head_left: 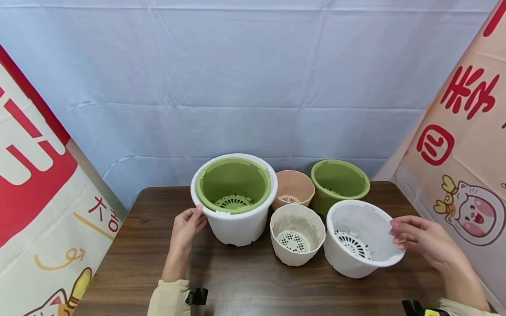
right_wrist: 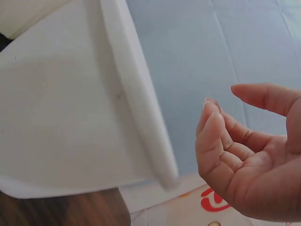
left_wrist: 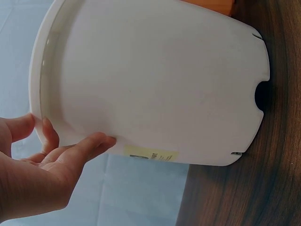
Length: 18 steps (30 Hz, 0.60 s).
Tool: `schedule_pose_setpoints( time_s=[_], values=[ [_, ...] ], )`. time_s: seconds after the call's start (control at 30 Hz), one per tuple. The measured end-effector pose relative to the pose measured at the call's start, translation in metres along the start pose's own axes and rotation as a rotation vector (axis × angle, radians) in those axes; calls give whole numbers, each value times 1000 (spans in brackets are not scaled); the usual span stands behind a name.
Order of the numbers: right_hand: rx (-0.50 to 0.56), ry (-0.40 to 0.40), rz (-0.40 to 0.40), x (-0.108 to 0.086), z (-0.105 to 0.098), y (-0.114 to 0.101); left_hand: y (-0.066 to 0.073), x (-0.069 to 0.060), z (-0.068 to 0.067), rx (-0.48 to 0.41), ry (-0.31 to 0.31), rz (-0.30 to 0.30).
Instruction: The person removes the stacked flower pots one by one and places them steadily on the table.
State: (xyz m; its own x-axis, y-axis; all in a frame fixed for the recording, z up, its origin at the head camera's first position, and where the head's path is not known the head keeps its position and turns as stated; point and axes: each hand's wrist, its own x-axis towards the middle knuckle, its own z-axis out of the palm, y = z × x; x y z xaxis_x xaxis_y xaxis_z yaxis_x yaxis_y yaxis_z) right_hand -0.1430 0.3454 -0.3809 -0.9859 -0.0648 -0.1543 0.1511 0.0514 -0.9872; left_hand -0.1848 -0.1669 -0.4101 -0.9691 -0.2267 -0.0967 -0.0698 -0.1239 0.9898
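Observation:
On the left of the table, a large white flowerpot (head_left: pixel 241 226) has a green flowerpot (head_left: pixel 233 181) nested inside it. My left hand (head_left: pixel 187 226) pinches the white pot's rim at its front left; in the left wrist view, the thumb and index finger meet at the rim while other fingers lie along the wall. At the right stands a second white flowerpot (head_left: pixel 343 256) with a slotted bottom. My right hand (head_left: pixel 428 241) is beside its right rim, fingers bent loosely. In the right wrist view a gap separates that hand (right_wrist: pixel 249 160) from the rim.
Between the white pots stands a cream faceted pot (head_left: pixel 294 259), with a peach-coloured pot (head_left: pixel 296 184) behind it. Another green pot (head_left: pixel 340 177) is at the back right. A pale blue cloth (head_left: pixel 237 79) hangs behind the brown wooden table (head_left: pixel 253 289); printed banners flank it.

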Motion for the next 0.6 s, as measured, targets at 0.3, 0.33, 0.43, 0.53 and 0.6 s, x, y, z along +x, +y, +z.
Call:
schedule_pose_setpoints(
  time_s=[0.3, 0.33, 0.43, 0.53, 0.6],
  values=[
    [27, -127, -131, 4, 17, -8, 1, -1, 1, -4, -2, 3],
    [2, -133, -135, 4, 20, -10, 0, -1, 1, -4, 0, 2],
    [-107, -139, -142, 4, 29, -15, 1, -1, 1, -1, -3, 1],
    [-221, -138, -148, 4, 39, -22, 0, -1, 1, -2, -4, -2],
    [-261, -141, -162, 4, 46, -25, 0, 0, 1, 1, -7, -3]
  ],
)
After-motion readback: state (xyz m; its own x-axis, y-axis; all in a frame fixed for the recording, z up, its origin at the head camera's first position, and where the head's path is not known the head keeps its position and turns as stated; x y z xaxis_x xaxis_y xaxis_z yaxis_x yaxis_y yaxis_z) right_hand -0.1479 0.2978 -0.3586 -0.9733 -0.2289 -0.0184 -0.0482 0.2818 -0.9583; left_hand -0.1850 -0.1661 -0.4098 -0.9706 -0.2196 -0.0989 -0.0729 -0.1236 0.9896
